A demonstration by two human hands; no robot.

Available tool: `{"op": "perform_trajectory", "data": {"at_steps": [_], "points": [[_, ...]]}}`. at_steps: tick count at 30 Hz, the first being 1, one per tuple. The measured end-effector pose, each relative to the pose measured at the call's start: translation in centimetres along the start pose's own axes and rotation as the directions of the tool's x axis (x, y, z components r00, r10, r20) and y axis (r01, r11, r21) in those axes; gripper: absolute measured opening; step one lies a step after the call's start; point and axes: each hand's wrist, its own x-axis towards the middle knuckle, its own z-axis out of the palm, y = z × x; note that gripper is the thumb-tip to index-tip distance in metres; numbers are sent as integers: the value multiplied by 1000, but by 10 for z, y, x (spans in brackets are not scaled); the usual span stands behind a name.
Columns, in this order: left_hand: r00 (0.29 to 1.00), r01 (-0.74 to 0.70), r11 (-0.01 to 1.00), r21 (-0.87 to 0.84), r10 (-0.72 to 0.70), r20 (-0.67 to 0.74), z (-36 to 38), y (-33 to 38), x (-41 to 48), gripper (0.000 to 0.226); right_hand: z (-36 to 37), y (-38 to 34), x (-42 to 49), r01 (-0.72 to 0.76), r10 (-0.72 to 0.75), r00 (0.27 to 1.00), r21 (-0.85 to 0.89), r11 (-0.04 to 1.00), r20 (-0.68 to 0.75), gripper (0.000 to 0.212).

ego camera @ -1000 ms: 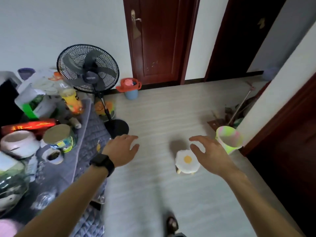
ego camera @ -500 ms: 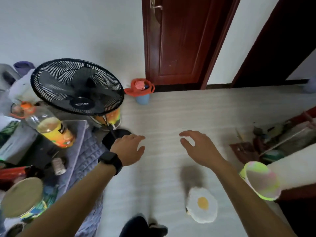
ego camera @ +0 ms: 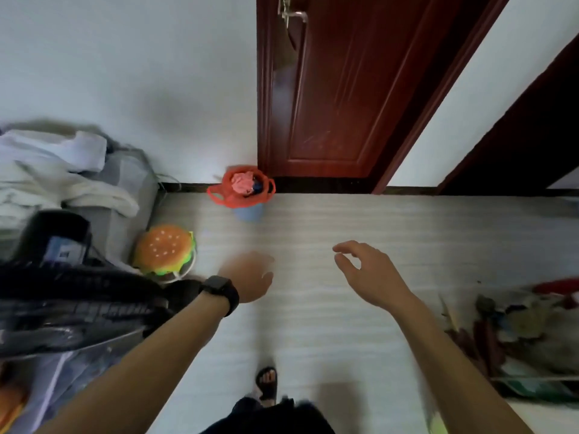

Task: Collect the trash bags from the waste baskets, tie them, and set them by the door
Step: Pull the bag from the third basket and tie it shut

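A: Task item, where is it?
B: The red trash bag (ego camera: 241,200) sits inside a small blue waste basket (ego camera: 249,212). The basket stands on the floor (ego camera: 360,220) against the skirting, just left of the dark red door (ego camera: 332,89). The bag's rim is folded over the basket's edge and its handle loops stick out on both sides. There's pink crumpled stuff and something dark inside.

A: Hands?
B: Both are held out over the floor, well apart from the basket and touching nothing. The left hand (ego camera: 250,278) is motion-blurred, with a black watch (ego camera: 221,289) at the wrist. Its grip is loose, fingers lightly curled, and it's empty. The right hand (ego camera: 371,272) has a fairly narrow grip. The thumb and forefinger bend toward each other with a gap, and nothing is held.

A: Anything else in view?
B: The door has a metal handle (ego camera: 293,15) at the top edge of the view. A burger-shaped toy (ego camera: 163,250) lies on the floor, left of the left hand. A black fan (ego camera: 78,308), blurred, is beside the left forearm. White cloth (ego camera: 53,170) is piled at upper left. A sandalled foot (ego camera: 267,382) shows at bottom centre. There's a clutter pile (ego camera: 517,324) at the right, too blurred to name.
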Motion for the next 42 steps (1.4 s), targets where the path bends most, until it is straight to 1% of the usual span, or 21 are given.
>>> {"op": "perform_trajectory", "data": {"at_steps": [4,6,8,12,15,16,17,19,21,22,26,30,32,36,40,42], "points": [[999,24,1000,20,-24,28,-42,-4,93,49,-27,8,101,-1,1,1000,17,1000,3,31],[999,31,999,37,-32,15,-64,-10,130,49,-36,10,146,18,-18,1000,20,1000,5,31],[997,71,996,46,-71,-2,-84,-22,182,48,-44,19,211,28,-28,999,29,999,29,31],[988,153,987,39,-152,-19,-114,-53,249,48,-55,27,303,48,-51,996,49,998,75,31],[969,245,969,20,-245,27,-137,-78,291,47,-63,30,369,23,-33,991,81,996,128,32],[962,270,963,23,-270,35,-137,-85,294,47,-62,30,380,36,-45,988,66,997,147,33],[956,290,956,50,-292,38,-151,-92,314,47,-64,27,407,36,-43,987,54,998,152,33],[944,320,946,42,-323,63,-170,-111,347,48,-65,26,454,31,-38,982,39,999,184,33],[946,316,947,58,-320,60,-187,-126,371,47,-64,16,488,35,-40,978,26,999,206,33],[948,312,948,64,-315,37,-195,-135,385,47,-62,12,506,28,-33,978,29,999,206,32],[963,260,963,78,-264,49,-227,-171,450,46,-48,-6,563,-8,1,976,34,999,217,33],[984,121,985,120,-135,115,-258,-219,529,46,-25,-25,615,-118,106,981,62,991,162,32],[982,51,987,154,-78,171,-277,-237,565,45,-13,-33,631,-196,184,975,97,976,122,31],[978,-62,977,206,18,209,-302,-269,617,47,8,-56,653,-299,290,953,126,946,85,30],[964,-124,968,216,67,256,-314,-289,653,49,33,-71,663,-367,358,930,167,915,82,32],[955,-144,967,210,80,285,-314,-298,662,48,47,-74,673,-399,386,916,175,900,104,32]]}}
